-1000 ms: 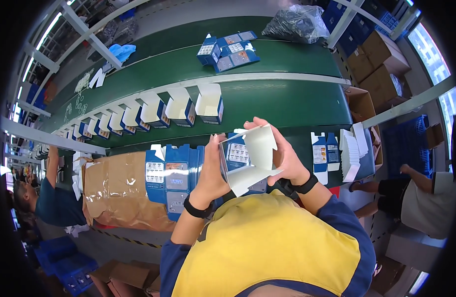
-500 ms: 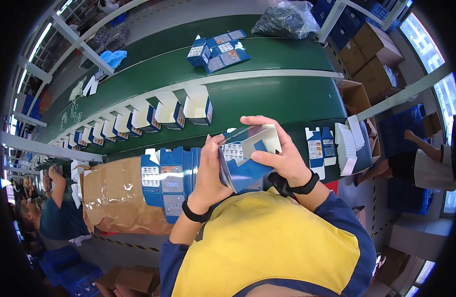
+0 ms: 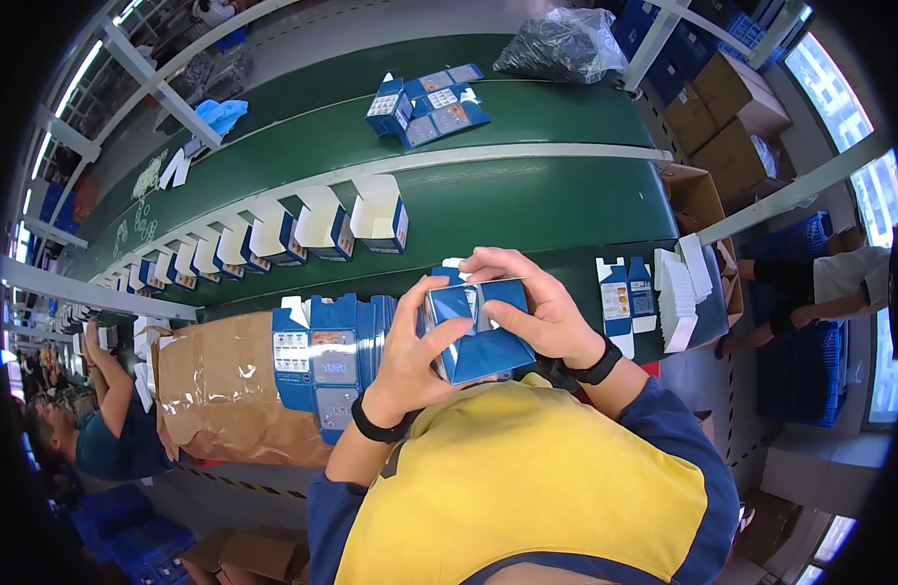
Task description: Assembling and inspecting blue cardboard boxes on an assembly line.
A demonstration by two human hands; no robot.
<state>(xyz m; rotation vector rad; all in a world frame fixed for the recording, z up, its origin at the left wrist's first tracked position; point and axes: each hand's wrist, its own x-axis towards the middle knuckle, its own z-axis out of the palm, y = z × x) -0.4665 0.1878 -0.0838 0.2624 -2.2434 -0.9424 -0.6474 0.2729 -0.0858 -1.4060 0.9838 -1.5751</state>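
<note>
Between both hands, in front of my chest, I hold a small blue carton [image 3: 490,357] with its end toward me and its blue flaps folded inward. My left hand [image 3: 416,343] grips its left side, the thumb lying over the flaps. Around the far and right sides wraps my right hand [image 3: 534,307], its thumb pressing on a flap. To the left of my left hand lies a stack of flat blue cartons [image 3: 334,356] on a brown paper-wrapped bundle [image 3: 220,385].
A row of open white-lined cartons [image 3: 379,222] stands on the green conveyor [image 3: 527,200]. Beyond lie flattened blue cartons [image 3: 439,112] and a dark plastic bag [image 3: 563,47]. White folded card pieces [image 3: 677,297] stand at right. A co-worker [image 3: 113,424] is at left, another person [image 3: 843,283] at right.
The carton has turned so its flapped end faces up, and the flaps that stood open are now folded in. The row of cartons has shifted slightly left. Both other people have moved.
</note>
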